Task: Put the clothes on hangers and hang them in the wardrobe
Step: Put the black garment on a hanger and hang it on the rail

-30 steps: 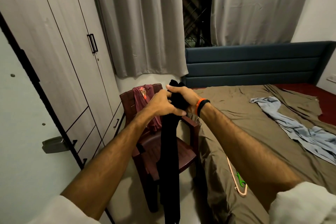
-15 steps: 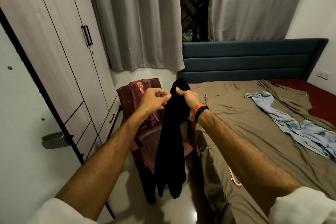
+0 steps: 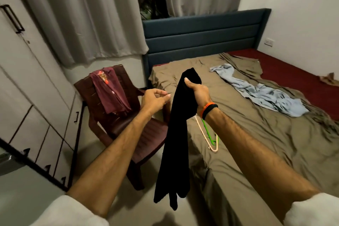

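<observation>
The right hand [image 3: 199,93] is closing its grip around the upper end of a black garment [image 3: 176,134], which is hanging in the air between the chair [image 3: 117,124] and the bed [image 3: 275,143]. The left hand [image 3: 154,100], just beside the cloth, is curling its fingers on nothing. Two hangers [image 3: 209,134] are lying on the bed near a pale blue garment [image 3: 260,93], and a maroon garment [image 3: 111,91] is draping the chair beside the wardrobe [image 3: 27,79].

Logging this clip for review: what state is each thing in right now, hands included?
Right hand: grips the black garment near its top.
Left hand: fingers curled, holding nothing visible.
Black garment: hanging bunched, not on a hanger.
Hangers: lying bare on the bed edge.
Light blue garment: crumpled on the bed.
Maroon garment: draped over the chair back.
Wardrobe: visible doors closed.
</observation>
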